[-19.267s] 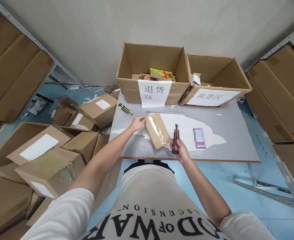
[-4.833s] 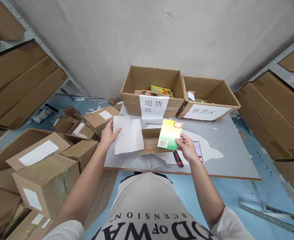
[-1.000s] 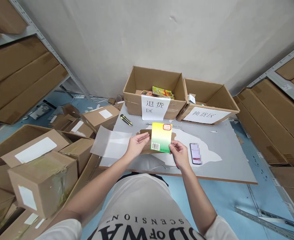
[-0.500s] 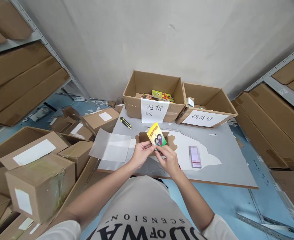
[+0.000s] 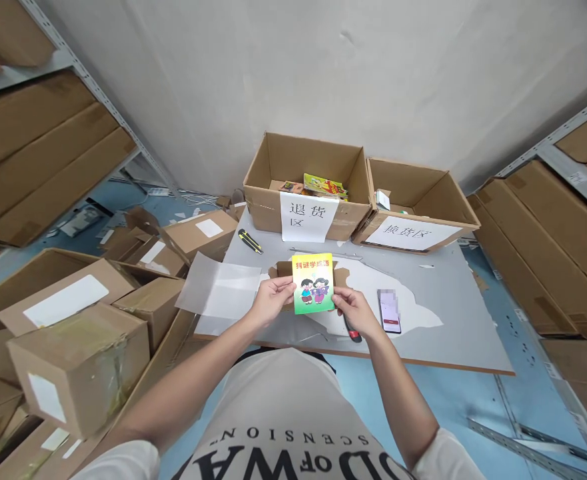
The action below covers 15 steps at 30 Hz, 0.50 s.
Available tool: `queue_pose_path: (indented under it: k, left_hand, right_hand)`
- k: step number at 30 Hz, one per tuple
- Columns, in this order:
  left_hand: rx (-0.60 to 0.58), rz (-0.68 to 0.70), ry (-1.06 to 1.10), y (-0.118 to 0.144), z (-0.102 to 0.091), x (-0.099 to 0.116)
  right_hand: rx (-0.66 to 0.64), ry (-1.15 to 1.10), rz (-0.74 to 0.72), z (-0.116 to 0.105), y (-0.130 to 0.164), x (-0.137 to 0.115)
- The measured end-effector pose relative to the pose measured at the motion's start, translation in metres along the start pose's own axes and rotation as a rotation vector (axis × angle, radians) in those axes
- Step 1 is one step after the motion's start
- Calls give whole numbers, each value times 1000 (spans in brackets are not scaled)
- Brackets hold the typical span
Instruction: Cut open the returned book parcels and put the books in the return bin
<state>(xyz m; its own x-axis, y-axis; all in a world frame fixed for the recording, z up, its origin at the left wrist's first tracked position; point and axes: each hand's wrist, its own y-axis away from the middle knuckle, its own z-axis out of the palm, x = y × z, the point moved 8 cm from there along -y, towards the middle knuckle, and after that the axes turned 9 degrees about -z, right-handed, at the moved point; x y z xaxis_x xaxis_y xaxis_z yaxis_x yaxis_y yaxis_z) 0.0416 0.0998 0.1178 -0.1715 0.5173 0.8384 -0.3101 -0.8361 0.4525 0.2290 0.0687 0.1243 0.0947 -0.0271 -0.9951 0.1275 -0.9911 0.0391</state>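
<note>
**Now the booklet is up, cover facing the wearer**

Here the left hand [image 5: 272, 298] and the right hand [image 5: 352, 309] each pinch a lower corner of a small children's booklet [image 5: 313, 283], thumbs on the front, holding it upright above the near edge of the table [image 5: 453, 320]. Its cover shows a red title strip over two cartoon figures on yellow fading to green. Just behind it lies an opened cardboard parcel [image 5: 343, 275], flaps spread, and a sheet of translucent paper [image 5: 220, 289] hangs over the table's left edge.

The step in hand looks like checking the booklet taken from the parcel. Judging by the layout, the next move calls for a choice between two open cartons at the far edge: the left carton [image 5: 303, 180], with a paper label and similar bright booklets inside, and the right carton [image 5: 413, 200], also labelled. Either way the reach goes forward over the parcel.

A red utility knife [image 5: 352, 331] lies just under the right wrist, a phone [image 5: 389, 311] beside it, and a yellow utility knife [image 5: 250, 241] sits near the far left corner.
</note>
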Motion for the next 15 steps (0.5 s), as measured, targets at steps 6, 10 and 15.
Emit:
queue_pose_path:
  k: [6, 10, 15]
  left_hand:
    - [68, -4, 48, -13, -6, 1]
    - [44, -14, 52, -16, -3, 6]
    - [24, -51, 32, -18, -8, 2]
  right_hand:
    - [92, -59, 14, -8, -7, 1]
    - [151, -63, 56, -19, -22, -1]
    - [170, -75, 49, -38, -50, -6]
